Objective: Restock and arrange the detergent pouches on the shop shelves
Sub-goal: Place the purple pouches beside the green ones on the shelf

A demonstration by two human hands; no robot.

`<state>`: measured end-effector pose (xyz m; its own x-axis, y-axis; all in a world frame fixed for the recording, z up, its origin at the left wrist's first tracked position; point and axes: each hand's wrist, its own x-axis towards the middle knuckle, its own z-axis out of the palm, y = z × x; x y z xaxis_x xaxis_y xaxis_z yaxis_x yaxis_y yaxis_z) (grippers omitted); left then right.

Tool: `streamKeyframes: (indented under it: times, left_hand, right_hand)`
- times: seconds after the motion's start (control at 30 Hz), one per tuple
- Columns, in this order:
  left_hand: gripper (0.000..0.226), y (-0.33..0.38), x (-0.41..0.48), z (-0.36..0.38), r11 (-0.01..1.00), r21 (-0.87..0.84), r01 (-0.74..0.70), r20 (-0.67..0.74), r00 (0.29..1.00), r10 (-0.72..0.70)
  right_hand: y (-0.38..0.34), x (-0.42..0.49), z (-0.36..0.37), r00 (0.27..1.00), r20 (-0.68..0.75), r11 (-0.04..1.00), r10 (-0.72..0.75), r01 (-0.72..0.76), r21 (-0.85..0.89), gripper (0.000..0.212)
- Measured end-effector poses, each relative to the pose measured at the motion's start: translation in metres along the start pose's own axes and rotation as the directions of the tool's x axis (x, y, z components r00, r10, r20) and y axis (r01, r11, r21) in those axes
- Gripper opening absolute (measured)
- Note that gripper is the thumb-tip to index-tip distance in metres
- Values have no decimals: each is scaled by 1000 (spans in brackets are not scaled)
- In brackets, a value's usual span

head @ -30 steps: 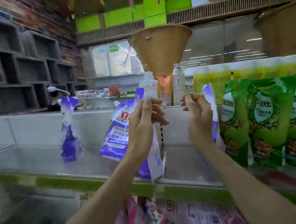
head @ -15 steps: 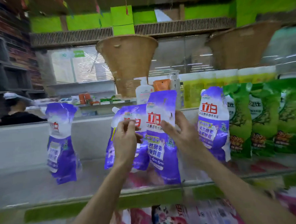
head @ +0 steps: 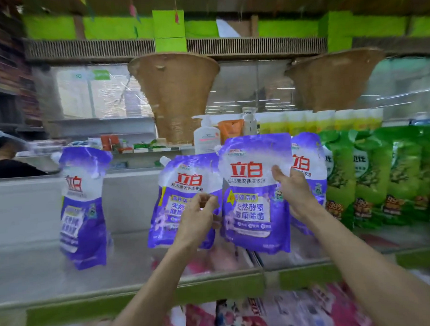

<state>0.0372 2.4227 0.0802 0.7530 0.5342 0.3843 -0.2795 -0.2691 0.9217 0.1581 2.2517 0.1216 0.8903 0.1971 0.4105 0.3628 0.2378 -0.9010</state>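
The glossy shelf carries soft purple detergent pouches that stand upright with the printed faces to the front, probably so that a buyer can read them, beside a row of green pouches. The right hand has its grip clamped on the right edge of the front purple pouch, which looks smooth, shiny and limp, and keeps it upright near the shelf lip. The left hand has its fingers pinched together at the left edge of this pouch, in front of the second purple pouch, though it cannot be told whether they really hold film.
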Motion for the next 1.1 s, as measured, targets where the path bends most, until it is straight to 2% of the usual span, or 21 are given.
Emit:
streamKeyframes:
  times: [0.07, 0.17, 0.3, 0.4, 0.5, 0.63, 0.77, 0.83, 0.93, 1.1]
  left_hand:
    - [13, 0, 1, 4, 1000, 1, 28, 18, 999, -28]
    - [11, -3, 1, 9, 996, 15, 87, 85, 992, -88]
    - [18, -7, -10, 12, 954, 258, 156, 256, 940, -223]
    - [22, -7, -10, 21, 933, 305, 190, 260, 926, -273]
    - [9, -2, -5, 42, 948, 185, 260, 271, 914, -303]
    - [21, -4, 6, 84, 914, -55, 402, 314, 876, -367]
    - [35, -15, 20, 125, 828, -243, 506, 358, 840, -408]
    - [38, -18, 27, 140, 803, -308, 511, 326, 849, -415]
    - [42, -22, 43, 150, 808, -299, 508, 242, 859, -451]
    - [27, -40, 57, 146, 789, -359, 498, 251, 866, -432]
  right_hand:
    - [3, 5, -6, 999, -2, 997, 35, -35, 72, 13]
    - [1, 6, -8, 994, 104, 988, 35, -49, 143, 10]
    - [-7, 4, -9, 968, 247, 981, 52, -96, 170, 24]
    - [-6, 6, -12, 976, 216, 980, 25, -66, 186, 18]
    - [-2, 10, -16, 994, 113, 983, 0, -21, 181, 11]
    - [4, 17, -25, 999, -32, 980, 9, -2, 201, 17]
    - [9, 30, -31, 998, -56, 989, 22, -14, 148, 20]
    - [15, 39, -29, 998, -59, 994, 16, -9, 111, 20]
    - [31, 57, -24, 1000, -30, 999, 10, -9, 38, 42]
    - [51, 74, -16, 999, 8, 999, 41, -41, -5, 53]
